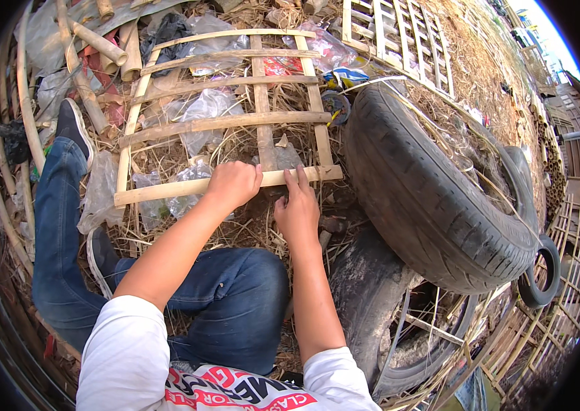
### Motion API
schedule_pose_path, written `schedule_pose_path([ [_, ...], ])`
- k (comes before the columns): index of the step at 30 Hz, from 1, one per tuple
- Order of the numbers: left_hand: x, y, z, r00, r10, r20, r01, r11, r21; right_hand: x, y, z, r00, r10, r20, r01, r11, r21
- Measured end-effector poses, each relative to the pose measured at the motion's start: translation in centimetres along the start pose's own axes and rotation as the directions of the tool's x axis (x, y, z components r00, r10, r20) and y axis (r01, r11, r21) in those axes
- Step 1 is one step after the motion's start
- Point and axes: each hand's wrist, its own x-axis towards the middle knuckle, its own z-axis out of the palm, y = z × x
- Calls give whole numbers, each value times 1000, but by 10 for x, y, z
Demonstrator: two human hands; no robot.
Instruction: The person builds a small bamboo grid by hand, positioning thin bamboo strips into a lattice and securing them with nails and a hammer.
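A ladder-like frame of split bamboo [225, 123] lies on the littered ground in front of me, with several crosswise slats over long uprights. Its nearest bamboo slat [166, 192] runs across, just ahead of my knee. My left hand [234, 183] is closed around this slat left of the middle upright [262, 109]. Just right of that upright, my right hand [297, 205] grips the same slat, two fingers laid over it and the thumb below. Whether anything small is inside either hand is hidden.
A large worn tyre [427, 192] leans close on the right, above another tyre [365, 301]. What looks like a hammer [332, 225] lies beside my right hand. Another bamboo lattice [406, 41] is at the far right; cut bamboo poles [101, 44] and plastic scraps [211, 109] lie about.
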Motion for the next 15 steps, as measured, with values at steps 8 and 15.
schedule_pose_path([
  [8,-1,-3,1,1000,-9,25,10,999,-47,8,3,7,996,70,50,-70,998,-7],
  [15,-4,-6,4,1000,-8,-13,8,999,-53,10,1,8,995,85,43,-84,996,-25],
])
